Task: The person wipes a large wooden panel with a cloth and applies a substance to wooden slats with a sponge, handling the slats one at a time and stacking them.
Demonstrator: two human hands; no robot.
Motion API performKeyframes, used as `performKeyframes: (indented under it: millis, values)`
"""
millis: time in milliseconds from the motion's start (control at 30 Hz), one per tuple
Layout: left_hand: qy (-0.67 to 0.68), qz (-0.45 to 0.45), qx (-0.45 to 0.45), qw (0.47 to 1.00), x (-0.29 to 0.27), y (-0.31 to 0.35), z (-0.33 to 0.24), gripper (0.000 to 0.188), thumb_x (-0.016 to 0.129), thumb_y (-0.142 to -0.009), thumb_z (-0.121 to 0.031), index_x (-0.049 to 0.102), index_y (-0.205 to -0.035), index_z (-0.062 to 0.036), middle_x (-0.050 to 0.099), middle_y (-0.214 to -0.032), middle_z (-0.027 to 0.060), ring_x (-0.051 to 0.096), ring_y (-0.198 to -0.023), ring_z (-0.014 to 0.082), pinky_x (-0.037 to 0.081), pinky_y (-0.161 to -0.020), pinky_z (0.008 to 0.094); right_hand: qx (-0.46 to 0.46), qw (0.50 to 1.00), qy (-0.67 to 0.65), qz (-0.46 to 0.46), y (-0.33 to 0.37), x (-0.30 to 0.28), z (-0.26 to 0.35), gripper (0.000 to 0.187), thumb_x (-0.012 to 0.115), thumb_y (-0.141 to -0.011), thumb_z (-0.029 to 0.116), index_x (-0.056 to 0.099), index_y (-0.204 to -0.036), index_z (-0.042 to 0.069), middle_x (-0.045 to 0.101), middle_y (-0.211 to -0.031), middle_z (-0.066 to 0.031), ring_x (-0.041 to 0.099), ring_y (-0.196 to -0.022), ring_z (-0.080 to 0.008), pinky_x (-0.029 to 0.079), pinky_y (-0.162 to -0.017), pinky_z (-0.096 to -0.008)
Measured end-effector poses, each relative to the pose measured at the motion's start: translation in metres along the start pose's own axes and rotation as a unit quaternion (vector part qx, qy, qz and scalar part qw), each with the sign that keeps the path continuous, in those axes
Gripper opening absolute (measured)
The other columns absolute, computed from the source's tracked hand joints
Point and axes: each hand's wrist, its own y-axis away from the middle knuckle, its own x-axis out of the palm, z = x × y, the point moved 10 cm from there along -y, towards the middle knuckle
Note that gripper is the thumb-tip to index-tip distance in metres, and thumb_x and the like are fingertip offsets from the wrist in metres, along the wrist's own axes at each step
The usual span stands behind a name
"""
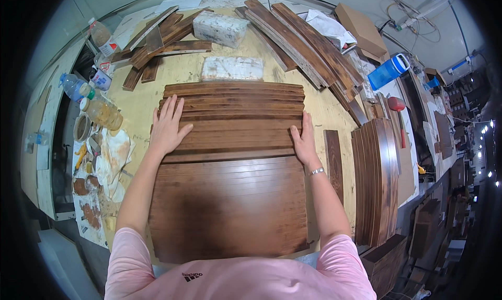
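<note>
At the center of the frame, a stack of brown planks (235,126) lies above a wider row of boards (235,195). The left hand (171,125) rests on its left end, fingers extended and slightly spread, thumb apart. The right hand (304,139) touches its right end, fingers straight, thumb out; neither hand is closed around anything.

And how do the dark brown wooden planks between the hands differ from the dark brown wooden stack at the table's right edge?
The planks run left to right; the stack runs front to back. The left hand and right hand touch the planks; neither touches the stack. Both are dark brown wood.
</note>
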Motion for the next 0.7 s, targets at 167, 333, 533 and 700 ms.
performKeyframes:
  millis: [167, 333, 533, 700]
  values:
    - [0.073, -0.067, -0.021, 0.995, -0.003, -0.016, 0.019, 0.074, 0.057, -0.092, -0.042, 0.028, -0.153, -0.0096, 0.032, -0.156, 0.0136, 0.027, -0.145, 0.0295, 0.018, -0.116, 0.0556, 0.046, 0.998, 0.043, -0.020, -0.021, -0.002, -0.014, 0.076, 0.057, -0.096, 0.036, 0.022, -0.152, -0.001, 0.020, -0.156, -0.0296, 0.018, -0.146, -0.0411, 0.017, -0.120, -0.0433]
    - [0.143, -0.109, -0.028, 0.983, -0.041, 0.054, 0.038, 0.070, 0.061, -0.090, -0.025, 0.031, -0.149, -0.0028, 0.037, -0.151, 0.0183, 0.032, -0.141, 0.0340, 0.020, -0.117, 0.0488, -0.005, 0.998, 0.062, 0.028, 0.039, -0.056, 0.010, 0.080, 0.061, -0.091, 0.037, 0.022, -0.154, 0.006, 0.017, -0.157, -0.0290, 0.015, -0.147, -0.0413, 0.015, -0.120, -0.0461]
    - [0.162, 0.004, -0.103, 0.981, -0.063, 0.257, 0.016, 0.082, 0.069, -0.079, -0.024, 0.031, -0.148, 0.0009, 0.035, -0.151, 0.0234, 0.031, -0.140, 0.0406, 0.018, -0.117, 0.0525, -0.061, 0.952, 0.190, 0.233, 0.237, -0.084, 0.086, 0.108, 0.080, -0.070, 0.048, 0.023, -0.155, 0.014, 0.012, -0.160, -0.0242, 0.014, -0.147, -0.0432, 0.015, -0.116, -0.0593]
    - [0.092, 0.118, -0.002, 0.989, -0.047, 0.343, -0.097, 0.109, 0.087, -0.055, -0.042, 0.039, -0.145, -0.0057, 0.036, -0.151, 0.0191, 0.034, -0.140, 0.0368, 0.018, -0.112, 0.0642, -0.058, 0.938, 0.221, 0.262, 0.326, -0.039, 0.087, 0.106, 0.085, -0.061, 0.044, 0.035, -0.151, 0.018, 0.019, -0.158, -0.0243, 0.022, -0.144, -0.0432, 0.020, -0.112, -0.0628]
